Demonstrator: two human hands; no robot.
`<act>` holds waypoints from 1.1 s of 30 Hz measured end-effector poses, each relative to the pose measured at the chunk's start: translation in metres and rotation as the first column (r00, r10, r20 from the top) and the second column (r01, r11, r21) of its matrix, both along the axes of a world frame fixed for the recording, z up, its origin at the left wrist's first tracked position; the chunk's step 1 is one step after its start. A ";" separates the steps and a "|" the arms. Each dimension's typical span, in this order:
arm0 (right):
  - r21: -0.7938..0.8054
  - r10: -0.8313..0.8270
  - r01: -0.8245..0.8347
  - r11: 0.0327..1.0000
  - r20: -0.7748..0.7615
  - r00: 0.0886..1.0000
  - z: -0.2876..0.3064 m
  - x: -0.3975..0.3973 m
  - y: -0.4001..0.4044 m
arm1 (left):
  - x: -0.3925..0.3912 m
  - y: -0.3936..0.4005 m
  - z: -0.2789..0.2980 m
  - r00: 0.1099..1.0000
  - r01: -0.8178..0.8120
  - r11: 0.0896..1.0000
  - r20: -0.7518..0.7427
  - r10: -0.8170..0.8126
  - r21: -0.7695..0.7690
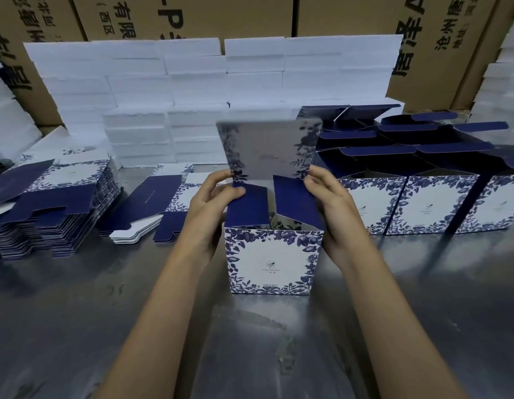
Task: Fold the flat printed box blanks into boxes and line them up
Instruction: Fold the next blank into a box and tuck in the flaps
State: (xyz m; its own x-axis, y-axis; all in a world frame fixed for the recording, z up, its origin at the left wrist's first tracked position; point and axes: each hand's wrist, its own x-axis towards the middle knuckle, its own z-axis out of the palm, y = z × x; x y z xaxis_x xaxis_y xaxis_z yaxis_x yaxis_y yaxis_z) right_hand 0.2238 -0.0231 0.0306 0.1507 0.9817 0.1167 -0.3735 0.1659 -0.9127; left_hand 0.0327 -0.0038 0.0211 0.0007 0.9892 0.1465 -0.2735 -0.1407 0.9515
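Head view: a printed box (271, 260) stands upright mid-desk (77, 326), its lid raised. The left hand (212, 203) pinches the left navy side flap and the right hand (327, 197) the right one. Likely next: tuck both flaps inward, close the lid, then set it beside the finished row (422, 203) on the right.

Glossy printed card box (271, 260) on a dull, scuffed metal table (77, 312).

We see a blue-and-white floral box (271, 260) standing upright on the table, its lid flap raised and two navy side flaps angled inward. To its right, finished boxes (431, 203) stand in rows. At left, flat blanks (51, 203) lie stacked.
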 end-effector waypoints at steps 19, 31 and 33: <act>-0.133 0.094 0.002 0.991 0.714 0.694 0.046 -0.008 0.025 | 0.012 0.005 0.062 0.719 -0.001 0.994 -0.692 -0.072 -0.105; -0.074 0.041 0.029 0.997 0.789 0.613 0.039 -0.017 0.028 | 0.030 0.004 0.048 0.734 -0.086 0.996 -0.677 0.056 -0.011; -0.063 0.038 0.023 0.998 0.810 0.586 0.039 -0.016 0.027 | 0.030 0.001 0.049 0.735 -0.092 0.995 -0.677 0.049 -0.028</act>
State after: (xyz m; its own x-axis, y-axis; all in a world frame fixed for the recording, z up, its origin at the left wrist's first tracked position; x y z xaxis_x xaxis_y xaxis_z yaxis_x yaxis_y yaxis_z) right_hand 0.2076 0.0040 0.0692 0.0167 0.9917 0.1279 0.5243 0.1002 -0.8456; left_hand 0.0623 -0.0025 0.0697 0.0085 0.9968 0.0800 0.4516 -0.0752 0.8890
